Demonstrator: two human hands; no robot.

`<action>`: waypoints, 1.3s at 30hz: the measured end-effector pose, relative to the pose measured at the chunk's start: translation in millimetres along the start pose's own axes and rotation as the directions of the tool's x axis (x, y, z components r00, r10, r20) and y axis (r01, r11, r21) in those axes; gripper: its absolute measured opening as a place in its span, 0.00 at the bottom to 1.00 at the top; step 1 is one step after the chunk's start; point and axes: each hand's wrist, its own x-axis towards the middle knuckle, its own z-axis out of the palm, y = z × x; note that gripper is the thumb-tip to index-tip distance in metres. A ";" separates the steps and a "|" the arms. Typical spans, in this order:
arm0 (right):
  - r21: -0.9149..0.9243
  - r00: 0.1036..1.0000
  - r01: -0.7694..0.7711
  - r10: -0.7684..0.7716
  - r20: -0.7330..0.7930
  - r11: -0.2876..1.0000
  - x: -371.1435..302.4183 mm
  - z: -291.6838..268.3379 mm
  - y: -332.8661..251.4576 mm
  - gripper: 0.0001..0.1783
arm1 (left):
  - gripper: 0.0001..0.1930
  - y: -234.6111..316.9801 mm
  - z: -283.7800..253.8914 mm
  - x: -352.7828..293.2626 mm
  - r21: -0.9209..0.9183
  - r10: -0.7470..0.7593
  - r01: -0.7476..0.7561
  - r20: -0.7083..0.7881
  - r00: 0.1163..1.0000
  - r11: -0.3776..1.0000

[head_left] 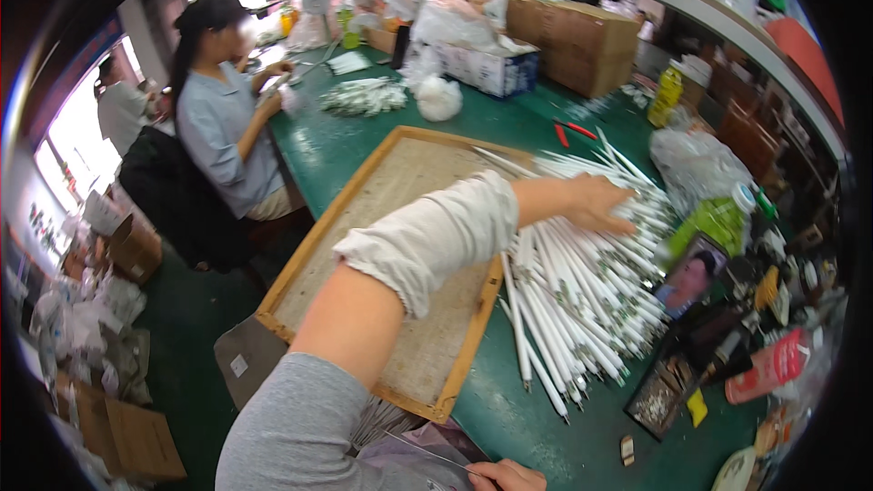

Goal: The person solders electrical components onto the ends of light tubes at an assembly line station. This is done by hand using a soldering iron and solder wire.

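Observation:
My left arm, in a grey sleeve with a white oversleeve, stretches across a wood-framed board [391,182] toward the right. At its end my left hand [596,204] lies over a large pile of slender white rods [582,300], fingers spread, and no rod shows held in it. Many rods have thin metallic tips at their near ends. At the lower edge my right hand [509,475] is closed on a thin metal rod [427,454], which points up to the left. Part of this hand is cut off by the frame.
A red-handled tool [575,133] lies beyond the pile. Right of it are a plastic bag [700,164], a green bottle [714,223], a phone [693,277] and a red tube [768,365]. Cardboard boxes [577,45] stand behind. A co-worker [214,109] sits at the far left.

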 end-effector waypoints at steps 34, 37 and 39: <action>-0.003 0.980 0.183 -0.183 0.077 0.983 -21.8 -0.4 14.4 0.05 | 0.17 23.3 -98.7 -430.6 -0.861 -0.888 0.477 0.071 0.455 0.176; -0.008 0.979 0.195 -0.194 0.069 0.981 -19.0 1.7 15.8 0.05 | 0.15 42.0 -146.6 -414.8 -0.760 -0.907 0.586 -0.009 0.422 0.280; -0.003 0.976 0.210 -0.209 0.064 0.978 -20.3 4.0 16.2 0.05 | 0.15 57.8 -170.2 -408.0 -0.692 -0.906 0.631 -0.081 0.416 0.352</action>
